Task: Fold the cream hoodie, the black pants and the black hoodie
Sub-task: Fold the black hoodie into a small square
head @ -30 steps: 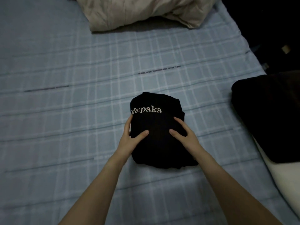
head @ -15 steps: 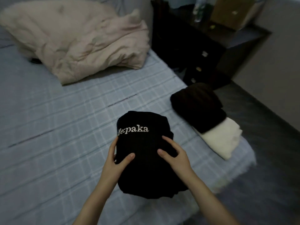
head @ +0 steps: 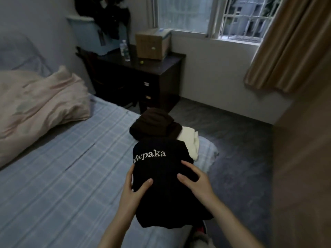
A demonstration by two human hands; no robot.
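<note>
The black hoodie [head: 161, 199] is a folded bundle with white "life:paka" lettering on top. My left hand [head: 133, 192] grips its left edge, thumb laid on top. My right hand [head: 197, 185] holds its right side with thumb and fingers spread over the cloth. The bundle hangs partly past the bed's near right edge. Just beyond it, at the bed's right corner, the folded black pants [head: 154, 126] lie on the folded cream hoodie [head: 189, 142], whose white edge shows on the right.
The bed [head: 62, 176] has a blue checked sheet, with a pinkish duvet [head: 35, 104] bunched at the far left. A dark desk [head: 143, 76] behind the bed carries a cardboard box [head: 152, 43] and a bottle [head: 125, 51]. Grey floor [head: 232, 149] lies to the right, below a curtain [head: 286, 42].
Both hands have carried the black hoodie bundle rightwards, from the middle of the bed to just in front of the pants-and-cream-hoodie stack. The view has swung up and to the right.
</note>
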